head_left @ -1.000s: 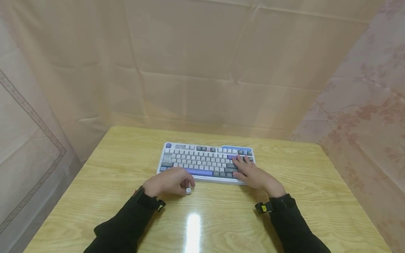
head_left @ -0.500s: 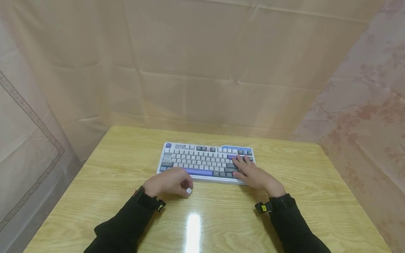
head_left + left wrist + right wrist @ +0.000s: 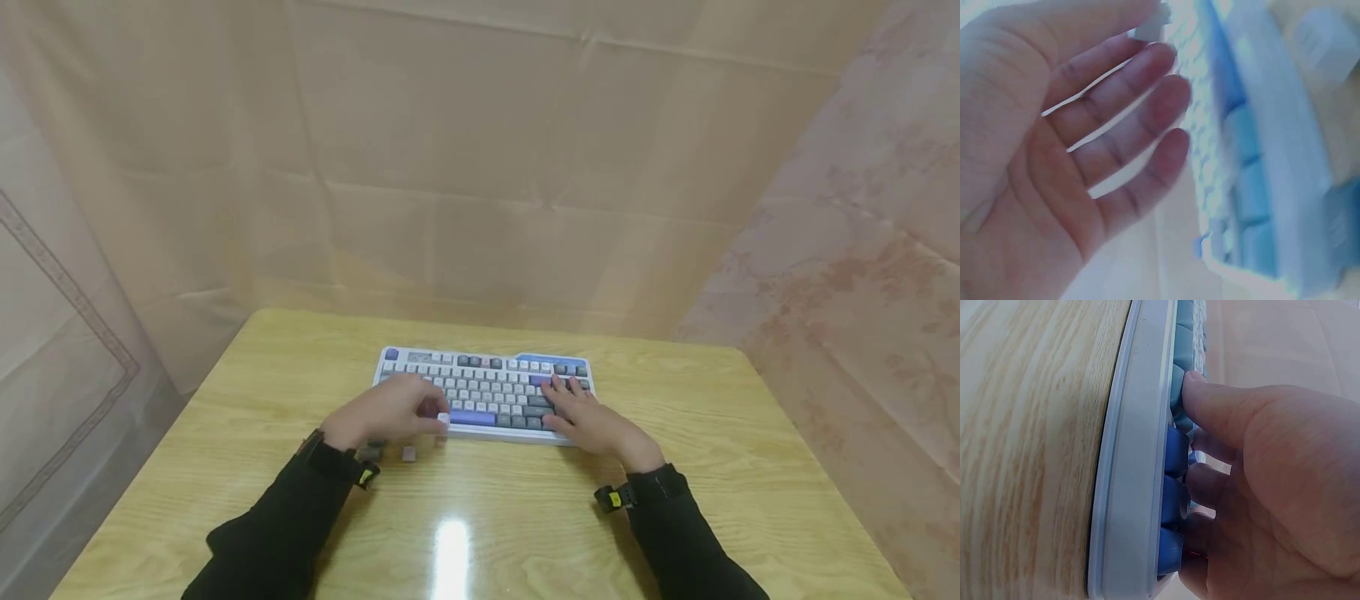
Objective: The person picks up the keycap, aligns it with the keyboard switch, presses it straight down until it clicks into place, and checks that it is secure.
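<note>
A white-framed keyboard with white, grey and purple keys lies on the wooden table. My left hand is over its front left part and pinches a small white keycap between thumb and index finger. The other left fingers are spread and hold nothing, as the left wrist view shows. My right hand rests on the keyboard's right end with fingers fairly straight, the thumb touching the keys near the front edge. The left hand hides the keyboard's left front keys.
Loose keycaps lie on the table in front of the keyboard's left part: a pale one and a dark one beside the left wrist. The table meets a beige cloth hanging behind it.
My left hand has lifted the white keycap from in front of the keyboard up to its front edge, uncovering loose keycaps. The right hand stays on the keyboard. The head view has tilted slightly.
</note>
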Demonstrator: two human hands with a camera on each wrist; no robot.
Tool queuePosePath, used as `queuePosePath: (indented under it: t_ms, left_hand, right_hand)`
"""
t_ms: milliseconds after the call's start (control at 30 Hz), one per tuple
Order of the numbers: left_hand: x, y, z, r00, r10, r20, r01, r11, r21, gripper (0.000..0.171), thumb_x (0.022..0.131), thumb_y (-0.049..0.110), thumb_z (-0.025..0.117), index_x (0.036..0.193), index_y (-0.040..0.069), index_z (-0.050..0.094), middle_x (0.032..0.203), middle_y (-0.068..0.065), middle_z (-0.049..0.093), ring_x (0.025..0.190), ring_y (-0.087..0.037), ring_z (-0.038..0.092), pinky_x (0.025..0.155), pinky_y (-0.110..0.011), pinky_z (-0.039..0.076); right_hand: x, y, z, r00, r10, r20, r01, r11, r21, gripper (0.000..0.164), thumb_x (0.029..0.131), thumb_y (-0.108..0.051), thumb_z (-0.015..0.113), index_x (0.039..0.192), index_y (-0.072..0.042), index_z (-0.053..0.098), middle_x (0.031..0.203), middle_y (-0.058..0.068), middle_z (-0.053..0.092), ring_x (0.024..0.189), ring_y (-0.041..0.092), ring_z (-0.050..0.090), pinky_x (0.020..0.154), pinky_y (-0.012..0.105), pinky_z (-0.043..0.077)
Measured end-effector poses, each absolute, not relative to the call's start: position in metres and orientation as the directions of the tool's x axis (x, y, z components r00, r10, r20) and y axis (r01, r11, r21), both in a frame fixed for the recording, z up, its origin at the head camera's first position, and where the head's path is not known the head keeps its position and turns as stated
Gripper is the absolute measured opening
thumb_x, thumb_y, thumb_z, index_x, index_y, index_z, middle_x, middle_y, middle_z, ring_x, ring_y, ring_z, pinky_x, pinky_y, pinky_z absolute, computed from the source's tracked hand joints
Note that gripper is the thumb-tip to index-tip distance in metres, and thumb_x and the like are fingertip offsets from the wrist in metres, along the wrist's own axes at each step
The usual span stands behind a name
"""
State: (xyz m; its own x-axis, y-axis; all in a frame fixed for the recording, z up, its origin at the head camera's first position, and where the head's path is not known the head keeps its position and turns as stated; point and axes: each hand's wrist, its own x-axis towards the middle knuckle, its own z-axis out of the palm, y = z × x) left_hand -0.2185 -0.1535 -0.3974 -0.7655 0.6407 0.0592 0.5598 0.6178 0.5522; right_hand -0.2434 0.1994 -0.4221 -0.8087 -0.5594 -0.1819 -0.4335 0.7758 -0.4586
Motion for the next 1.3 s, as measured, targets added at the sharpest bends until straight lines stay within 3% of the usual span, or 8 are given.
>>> queuePosePath:
  t_ms: [233, 800, 1300]
  left_hand:
    - [-0.246, -0.168, -0.376, -0.823, 0.552, 0.133, 0.536, 0.679, 0.502, 0.020, 0.092, 0.021, 0.078, 0.106, 0.008, 0.077, 0.097, 0.002, 0.073, 0.085, -0.012, 0.065, 0.079, -0.035, 0.055]
    - [-0.298, -0.160, -0.372, -0.903, 0.428, 0.042, 0.400, 0.799, 0.449, 0.022, 0.095, 0.020, 0.074, 0.113, 0.006, 0.075, 0.101, -0.004, 0.071, 0.091, -0.021, 0.062, 0.088, -0.041, 0.052]
    - [-0.305, -0.164, -0.392, -0.923, 0.385, 0.027, 0.366, 0.851, 0.377, 0.017, 0.096, 0.018, 0.073, 0.107, 0.006, 0.077, 0.097, -0.006, 0.072, 0.086, -0.023, 0.061, 0.088, -0.043, 0.052]
  right_hand:
    - [-0.248, 0.197, -0.423, -0.803, -0.570, -0.177, -0.451, 0.774, -0.445, 0.064, 0.110, -0.036, 0.045, 0.161, -0.004, 0.024, 0.166, 0.023, 0.010, 0.151, 0.048, -0.001, 0.119, 0.063, 0.005]
    - [-0.245, 0.201, -0.419, -0.822, -0.545, -0.162, -0.441, 0.791, -0.425, 0.063, 0.109, -0.036, 0.047, 0.160, -0.004, 0.028, 0.165, 0.024, 0.014, 0.151, 0.048, 0.003, 0.119, 0.064, 0.009]
    - [-0.240, 0.199, -0.418, -0.813, -0.558, -0.167, -0.442, 0.778, -0.447, 0.064, 0.109, -0.036, 0.047, 0.160, -0.004, 0.026, 0.166, 0.023, 0.012, 0.151, 0.047, 0.000, 0.119, 0.064, 0.006]
